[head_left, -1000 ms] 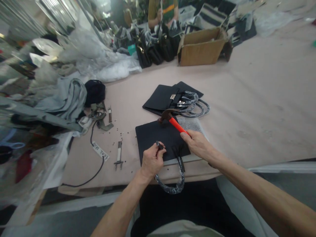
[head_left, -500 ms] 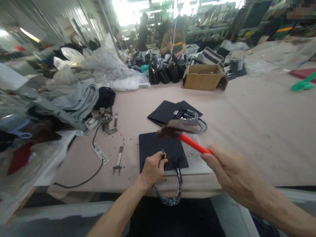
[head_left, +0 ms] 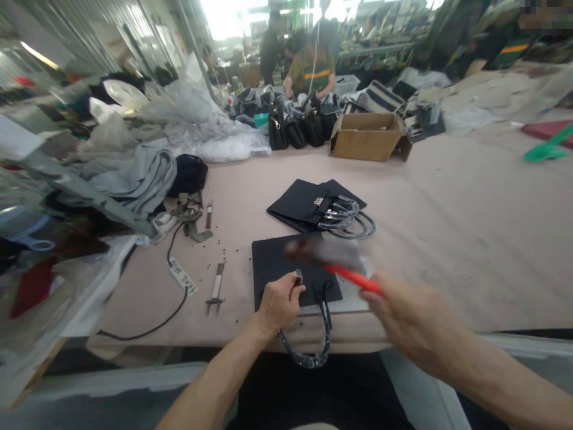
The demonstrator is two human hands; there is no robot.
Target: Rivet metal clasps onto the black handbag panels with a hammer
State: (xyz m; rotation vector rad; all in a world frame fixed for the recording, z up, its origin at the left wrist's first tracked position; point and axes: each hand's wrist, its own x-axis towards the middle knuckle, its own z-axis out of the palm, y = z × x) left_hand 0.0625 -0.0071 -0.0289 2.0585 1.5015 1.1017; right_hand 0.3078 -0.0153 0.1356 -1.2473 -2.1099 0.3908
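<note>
My left hand (head_left: 281, 301) is closed around a short metal punch (head_left: 298, 275), held upright on a black bag panel (head_left: 277, 260). A plastic-wrapped handle (head_left: 308, 360) curves from this panel over the table's front edge. In my right hand (head_left: 405, 307) is a hammer (head_left: 356, 278) with an orange-red handle; its head is blurred by motion and hangs over the panel, up and to the right of the punch. The punch's lower end is hidden by my fingers. A pale board (head_left: 358, 303) lies under the panel.
Behind the panel lie stacked black bag panels (head_left: 298, 206) with wrapped handles. To the left are a two-pronged tool (head_left: 216, 292), small dark bits and a black cable (head_left: 147, 338). Farther back stand black bags (head_left: 316, 128) and a cardboard box (head_left: 367, 137); a co-worker (head_left: 313, 68) sits beyond.
The hammer has come down somewhat toward the punch, along with my right hand. My left hand keeps the punch in nearly the same place. The view has shifted slightly.
</note>
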